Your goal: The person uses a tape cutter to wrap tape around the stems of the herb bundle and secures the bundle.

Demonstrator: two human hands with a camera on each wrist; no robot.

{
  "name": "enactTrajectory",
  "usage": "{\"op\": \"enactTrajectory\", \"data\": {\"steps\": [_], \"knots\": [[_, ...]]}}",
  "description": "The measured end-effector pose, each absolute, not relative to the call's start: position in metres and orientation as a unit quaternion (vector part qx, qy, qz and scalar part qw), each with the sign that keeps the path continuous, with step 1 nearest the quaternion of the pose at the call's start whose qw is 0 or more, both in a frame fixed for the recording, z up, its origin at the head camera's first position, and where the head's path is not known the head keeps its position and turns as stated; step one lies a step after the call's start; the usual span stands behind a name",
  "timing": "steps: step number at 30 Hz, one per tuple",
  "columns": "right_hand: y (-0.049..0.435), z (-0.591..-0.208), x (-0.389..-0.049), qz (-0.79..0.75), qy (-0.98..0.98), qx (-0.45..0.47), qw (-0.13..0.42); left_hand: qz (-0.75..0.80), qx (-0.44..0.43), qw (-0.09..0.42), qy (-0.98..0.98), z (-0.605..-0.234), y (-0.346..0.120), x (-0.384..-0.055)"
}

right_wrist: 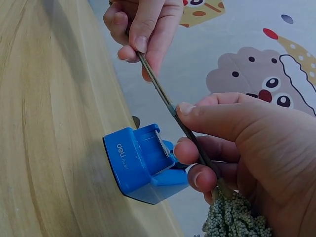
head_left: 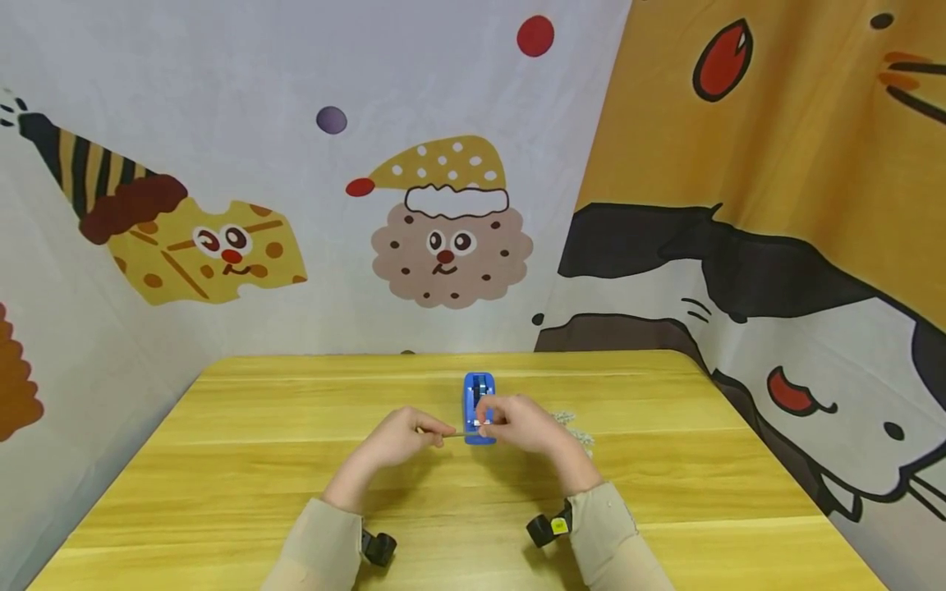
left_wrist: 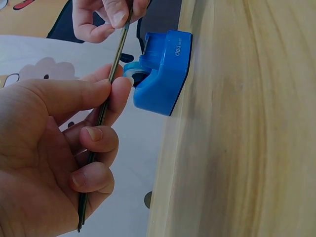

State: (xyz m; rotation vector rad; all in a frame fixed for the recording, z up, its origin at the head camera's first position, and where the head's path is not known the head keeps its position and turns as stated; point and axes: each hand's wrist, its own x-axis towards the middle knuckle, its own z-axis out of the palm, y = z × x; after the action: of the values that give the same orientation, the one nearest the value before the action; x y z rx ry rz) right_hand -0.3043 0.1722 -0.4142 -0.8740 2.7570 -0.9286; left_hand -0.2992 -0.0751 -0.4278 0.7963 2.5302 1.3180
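Note:
A thin bundle of dried flower stems (right_wrist: 157, 85) runs between the two hands. My left hand (head_left: 399, 437) pinches it between thumb and index finger, and the lower ends lie across the curled fingers in the left wrist view. My right hand (head_left: 526, 423) pinches the stems nearer their pale, clustered flower heads (right_wrist: 233, 217), which hang below the palm. A bluish-green strip, perhaps tape, shows on the stems beside the right thumb. Just beyond the stems stands a blue tape dispenser (head_left: 469, 402) with a serrated cutter (right_wrist: 162, 143); its roll (left_wrist: 133, 70) is partly hidden by fingers.
Everything is over a wooden table (head_left: 244, 460). Printed cartoon curtains (head_left: 259, 74) hang behind the table and at its sides. Beside the right wrist, the flower heads show against the tabletop in the head view.

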Motion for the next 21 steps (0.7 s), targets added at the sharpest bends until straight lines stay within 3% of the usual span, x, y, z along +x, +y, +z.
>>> {"op": "enactTrajectory", "data": {"steps": [21], "knots": [[0.1723, -0.4136, -0.304, -0.292, 0.909, -0.292, 0.059, 0.446, 0.274, 0.098, 0.846, -0.4263, -0.0728, -0.2976]]}}
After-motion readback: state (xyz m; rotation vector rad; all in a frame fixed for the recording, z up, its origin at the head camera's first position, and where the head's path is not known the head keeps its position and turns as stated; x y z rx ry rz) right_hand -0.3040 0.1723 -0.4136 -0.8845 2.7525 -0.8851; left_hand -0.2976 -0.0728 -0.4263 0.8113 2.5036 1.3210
